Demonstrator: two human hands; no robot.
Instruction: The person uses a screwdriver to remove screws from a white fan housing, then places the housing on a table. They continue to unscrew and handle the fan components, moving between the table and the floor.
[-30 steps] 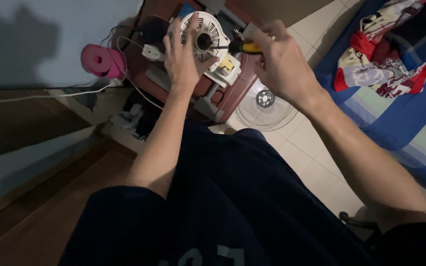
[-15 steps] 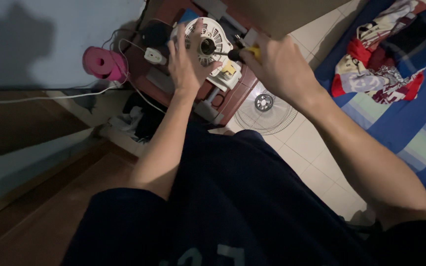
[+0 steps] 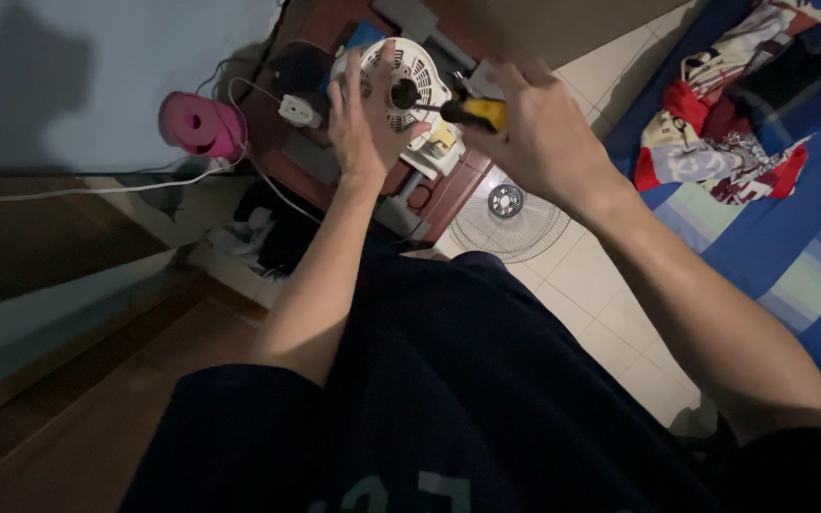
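Both hands shifted slightly: left hand (image 3: 365, 122) still cups the round white plastic fan motor housing (image 3: 401, 87), right hand (image 3: 539, 133) wrapped around a yellow-handled screwdriver (image 3: 472, 112).

Colours here: the round vented fan housing (image 3: 409, 81) near the top middle is white with a dark centre hole. The screwdriver (image 3: 475, 112) handle is yellow and black. The surface (image 3: 448, 195) under them is reddish brown. Upper left there's a bright pink roll (image 3: 200, 123) against a pale grey-blue wall (image 3: 97, 57). The bed (image 3: 791, 237) on the right is blue with pale green stripes, piled with red, white and plaid clothes (image 3: 724, 114). The floor tiles (image 3: 610, 294) are off-white, and the shirt (image 3: 448, 399) is dark navy.
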